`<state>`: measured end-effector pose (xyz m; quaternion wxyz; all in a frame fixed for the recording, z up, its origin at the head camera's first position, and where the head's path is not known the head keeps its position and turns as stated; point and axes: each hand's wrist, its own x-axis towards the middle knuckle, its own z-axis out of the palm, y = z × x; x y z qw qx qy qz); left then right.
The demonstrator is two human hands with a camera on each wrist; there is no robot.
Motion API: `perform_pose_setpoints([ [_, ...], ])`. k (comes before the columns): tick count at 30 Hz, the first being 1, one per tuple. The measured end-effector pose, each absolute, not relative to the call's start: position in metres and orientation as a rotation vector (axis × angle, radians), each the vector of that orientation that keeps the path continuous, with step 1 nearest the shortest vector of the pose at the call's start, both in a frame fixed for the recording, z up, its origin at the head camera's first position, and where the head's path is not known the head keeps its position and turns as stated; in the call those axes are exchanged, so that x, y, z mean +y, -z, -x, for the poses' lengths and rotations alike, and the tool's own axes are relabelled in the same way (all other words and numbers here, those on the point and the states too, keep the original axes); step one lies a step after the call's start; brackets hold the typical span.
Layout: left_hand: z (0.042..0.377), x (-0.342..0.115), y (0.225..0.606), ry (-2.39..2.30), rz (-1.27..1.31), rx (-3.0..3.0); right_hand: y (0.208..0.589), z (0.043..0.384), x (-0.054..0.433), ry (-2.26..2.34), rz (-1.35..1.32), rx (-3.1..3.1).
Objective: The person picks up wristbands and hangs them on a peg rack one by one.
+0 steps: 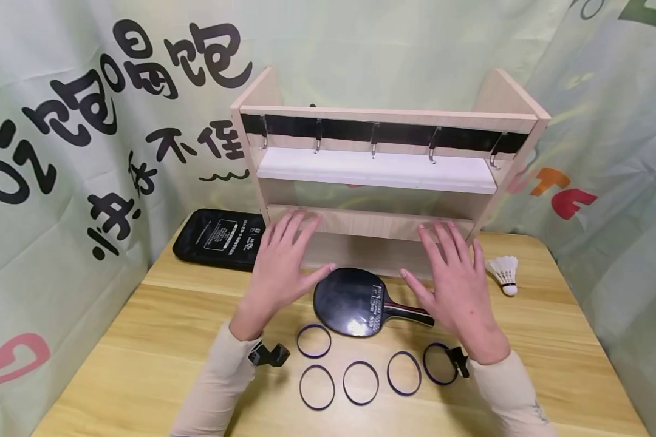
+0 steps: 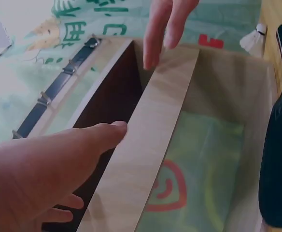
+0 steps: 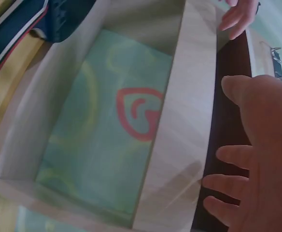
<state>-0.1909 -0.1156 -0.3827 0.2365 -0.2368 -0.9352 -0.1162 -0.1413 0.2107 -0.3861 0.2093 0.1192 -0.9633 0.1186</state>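
Observation:
A light wooden shelf unit point(image 1: 369, 223) stands in front of me, with a white middle shelf and a black strip of metal hooks point(image 1: 374, 142) along its upper front. My left hand point(image 1: 284, 267) reaches toward the left of its lower front board, fingers spread and holding nothing. At the right end of that board, my right hand point(image 1: 461, 288) is spread the same way. The left wrist view shows my left thumb point(image 2: 107, 134) over the board's edge. In the right wrist view, the right hand point(image 3: 264, 154) is beside the same board point(image 3: 179, 106).
A black table tennis paddle point(image 1: 341, 303) lies between my hands. Several thin dark rings point(image 1: 317, 409) lie nearer me. To the left is a black case point(image 1: 197, 240), partly behind my left hand; a shuttlecock point(image 1: 504, 270) lies at right. Printed cloth point(image 1: 404, 54) hangs behind.

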Motion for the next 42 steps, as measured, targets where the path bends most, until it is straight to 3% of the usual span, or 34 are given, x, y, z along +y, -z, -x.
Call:
perform_pose_setpoints([
  [10,0.208,-0.149,0.386,0.388,0.591,-2.349,0.395,0.136,0.235,-0.329,-0.366,-2.54],
  [20,0.233,-0.181,0.396,0.542,0.333,-2.311,0.403,0.121,0.261,-0.311,-0.376,-2.46],
  [26,0.245,-0.183,0.407,0.633,0.293,-2.385,0.416,0.116,0.269,-0.327,-0.414,-2.533],
  [42,0.253,-0.174,0.415,0.908,0.319,-2.288,0.442,0.098,0.284,-0.892,-0.598,-3.151],
])
